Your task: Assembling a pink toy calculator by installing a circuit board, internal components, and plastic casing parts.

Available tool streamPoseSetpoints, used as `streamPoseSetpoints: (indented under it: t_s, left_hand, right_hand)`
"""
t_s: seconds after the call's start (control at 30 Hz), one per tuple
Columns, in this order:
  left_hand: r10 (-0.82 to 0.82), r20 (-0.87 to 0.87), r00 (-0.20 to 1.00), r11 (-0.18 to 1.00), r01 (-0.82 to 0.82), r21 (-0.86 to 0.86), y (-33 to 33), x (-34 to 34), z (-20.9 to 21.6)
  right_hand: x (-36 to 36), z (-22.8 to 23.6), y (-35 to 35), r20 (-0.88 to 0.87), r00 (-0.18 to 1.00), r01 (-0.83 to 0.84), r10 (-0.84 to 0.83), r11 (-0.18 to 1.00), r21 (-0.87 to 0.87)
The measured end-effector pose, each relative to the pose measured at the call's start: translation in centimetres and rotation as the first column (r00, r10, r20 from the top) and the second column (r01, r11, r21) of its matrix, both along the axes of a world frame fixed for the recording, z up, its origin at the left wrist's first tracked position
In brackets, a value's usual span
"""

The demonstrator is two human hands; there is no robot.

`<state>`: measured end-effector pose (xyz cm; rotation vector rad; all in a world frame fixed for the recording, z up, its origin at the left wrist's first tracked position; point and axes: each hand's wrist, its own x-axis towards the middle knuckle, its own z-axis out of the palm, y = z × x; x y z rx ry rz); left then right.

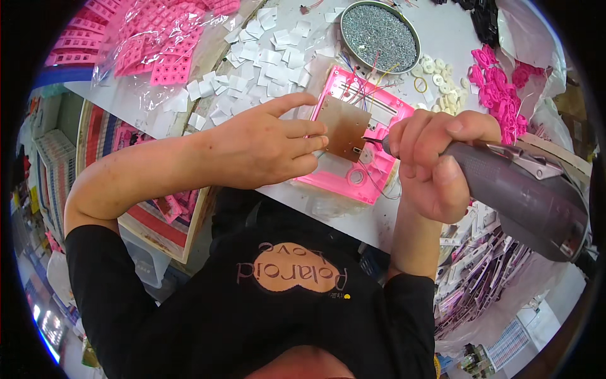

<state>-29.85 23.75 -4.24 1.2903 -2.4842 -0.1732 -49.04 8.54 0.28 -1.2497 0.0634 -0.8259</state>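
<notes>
A pink plastic housing (344,184) lies on the table before me, with a brown circuit board (344,129) set inside it and thin coloured wires around the board. My right hand (435,151) is wrapped round a dark grey electric screwdriver (505,183). Its bit points left and reaches the board's right edge; whether it sits on a screw is too small to tell. My left hand (278,139) rests with fingers stretched out at the board's left edge, fingertips touching the board and housing side.
A round tin of small screws (380,36) stands behind the housing. White paper squares (271,57) are scattered left of it, cream round parts (435,79) to its right. Pink parts fill a clear bag (170,38) and lie in a pile (495,88). Purple-white strips (486,271) crowd the right side.
</notes>
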Motion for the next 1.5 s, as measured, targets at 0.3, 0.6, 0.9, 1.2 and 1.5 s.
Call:
streamPoseSetpoints:
  t_s: [0.3,0.6,0.9,1.2,1.5]
  left_hand:
    - [0.069,-0.123,0.990,0.997,-0.071,-0.015,0.1,0.2,-0.9]
    - [0.086,-0.146,0.985,0.996,-0.088,-0.001,0.3,0.2,-1.2]
    - [0.112,-0.250,0.962,0.993,-0.098,0.069,0.1,0.2,-1.5]
    - [0.399,-0.564,0.723,0.914,-0.362,0.182,1.3,-3.5,0.1]
    - [0.462,-0.622,0.631,0.881,-0.409,0.239,2.3,-5.6,0.3]
  right_hand:
    - [0.6,-2.1,-0.7,-0.029,0.995,0.092,-0.094,0.994,-0.060]
    - [0.9,-3.1,-0.3,-0.056,0.998,0.000,-0.005,0.996,-0.090]
    - [1.4,-3.1,-1.3,-0.102,0.992,-0.095,0.079,0.982,-0.161]
    - [-0.1,3.1,0.4,0.097,0.932,-0.340,0.349,0.936,-0.096]
    - [-0.3,1.8,1.9,0.126,0.919,-0.360,0.373,0.926,-0.115]
